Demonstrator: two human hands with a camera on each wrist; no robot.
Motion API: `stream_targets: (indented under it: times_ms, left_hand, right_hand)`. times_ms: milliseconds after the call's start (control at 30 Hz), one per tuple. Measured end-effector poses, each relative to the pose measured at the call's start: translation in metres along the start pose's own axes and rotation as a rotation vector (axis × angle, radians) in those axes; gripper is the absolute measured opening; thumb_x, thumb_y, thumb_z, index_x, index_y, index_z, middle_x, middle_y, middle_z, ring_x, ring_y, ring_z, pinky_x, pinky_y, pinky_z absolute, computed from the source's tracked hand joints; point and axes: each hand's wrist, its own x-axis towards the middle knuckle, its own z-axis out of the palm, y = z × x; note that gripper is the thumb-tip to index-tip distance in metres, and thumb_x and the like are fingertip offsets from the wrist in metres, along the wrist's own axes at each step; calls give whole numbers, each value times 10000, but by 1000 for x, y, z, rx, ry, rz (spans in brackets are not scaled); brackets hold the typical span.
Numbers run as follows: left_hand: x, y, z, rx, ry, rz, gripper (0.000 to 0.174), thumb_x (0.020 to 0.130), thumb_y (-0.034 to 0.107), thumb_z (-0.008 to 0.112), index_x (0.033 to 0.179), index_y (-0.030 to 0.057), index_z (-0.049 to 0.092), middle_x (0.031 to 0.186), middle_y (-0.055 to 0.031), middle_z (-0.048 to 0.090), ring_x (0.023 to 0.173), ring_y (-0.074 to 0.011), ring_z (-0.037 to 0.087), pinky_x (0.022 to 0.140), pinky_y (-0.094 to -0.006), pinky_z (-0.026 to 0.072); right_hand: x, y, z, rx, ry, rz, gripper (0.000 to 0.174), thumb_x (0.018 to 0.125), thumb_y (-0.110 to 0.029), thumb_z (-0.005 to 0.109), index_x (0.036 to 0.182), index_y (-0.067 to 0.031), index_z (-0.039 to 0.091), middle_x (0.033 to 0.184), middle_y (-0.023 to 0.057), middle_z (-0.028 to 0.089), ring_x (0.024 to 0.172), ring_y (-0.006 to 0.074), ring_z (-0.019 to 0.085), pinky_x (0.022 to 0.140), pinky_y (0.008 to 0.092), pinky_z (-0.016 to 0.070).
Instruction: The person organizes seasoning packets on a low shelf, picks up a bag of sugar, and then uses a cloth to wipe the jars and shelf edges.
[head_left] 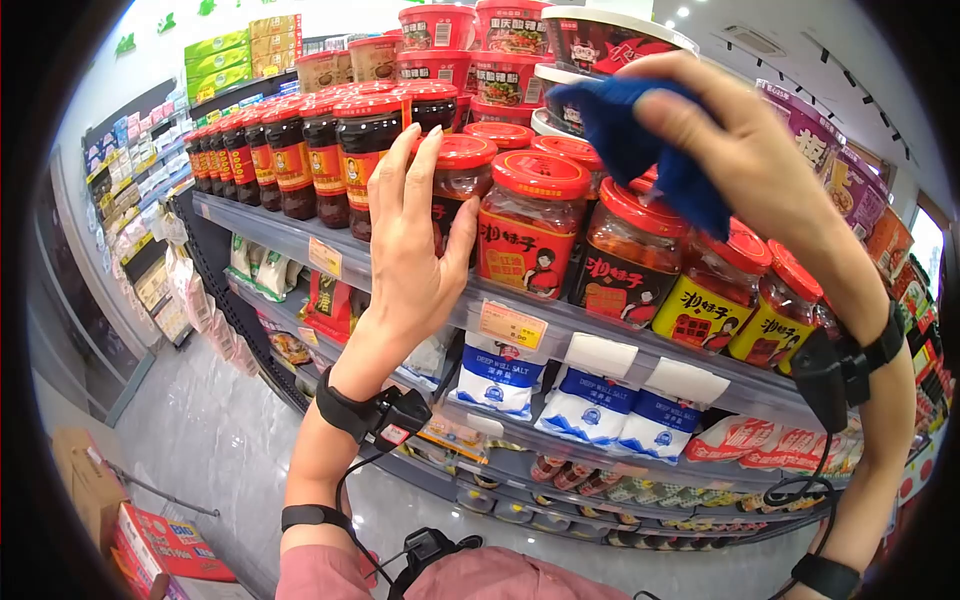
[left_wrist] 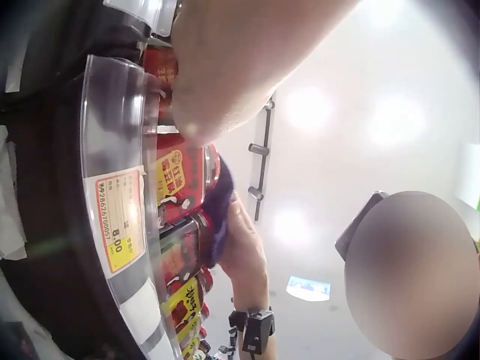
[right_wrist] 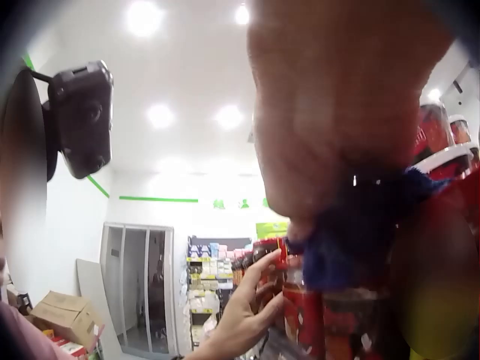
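Note:
My right hand (head_left: pixel 735 140) grips a bunched dark blue cloth (head_left: pixel 625 130) above the red-lidded jars at the shelf's right. In the right wrist view the cloth (right_wrist: pixel 345 247) hangs beneath the blurred hand, over the jars. My left hand (head_left: pixel 410 240) has its fingers pointing up and thumb spread, at the side of a red-lidded jar (head_left: pixel 465 185) that it partly covers. Right of that jar stand a red-labelled jar (head_left: pixel 532 235), a black-labelled jar (head_left: pixel 625 260) and a yellow-labelled jar (head_left: pixel 708 295).
Dark sauce jars (head_left: pixel 290 165) line the shelf to the left. Behind the jars rise stacked red noodle tubs (head_left: pixel 505 85). A price-tag rail (head_left: pixel 400 270) edges the shelf, with salt bags (head_left: pixel 500 375) below. Cardboard boxes (head_left: pixel 85 490) stand on the floor at left.

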Motion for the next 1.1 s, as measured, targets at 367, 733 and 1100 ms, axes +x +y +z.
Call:
stream_targets:
  times_ms: [367, 733, 1100]
  left_hand:
    - [-45, -8, 0, -193, 147, -141, 632, 758, 50, 656, 1301, -35, 345, 1283, -214, 378, 1163, -341, 404, 943, -390, 366]
    - [-54, -17, 4, -169, 143, -92, 508, 698, 72, 711, 1120, -14, 441, 1110, -177, 461, 1014, -312, 467, 849, -362, 397]
    - [-41, 7, -6, -132, 146, -173, 599, 688, 110, 720, 1194, -21, 427, 1240, -217, 371, 1125, -346, 370, 929, -426, 314]
  right_hand:
    - [45, -1, 13, -149, -188, -23, 250, 841, -180, 600, 1036, -24, 609, 819, 84, 630, 749, 133, 585, 719, 289, 467]
    - [85, -22, 92, -426, -474, -6, 563, 845, -421, 583, 1262, -79, 418, 988, 218, 604, 949, 317, 599, 817, 392, 464]
    - [82, -18, 89, -303, -352, 29, 506, 799, -438, 605, 1128, -60, 533, 868, 193, 630, 783, 303, 633, 697, 373, 508]
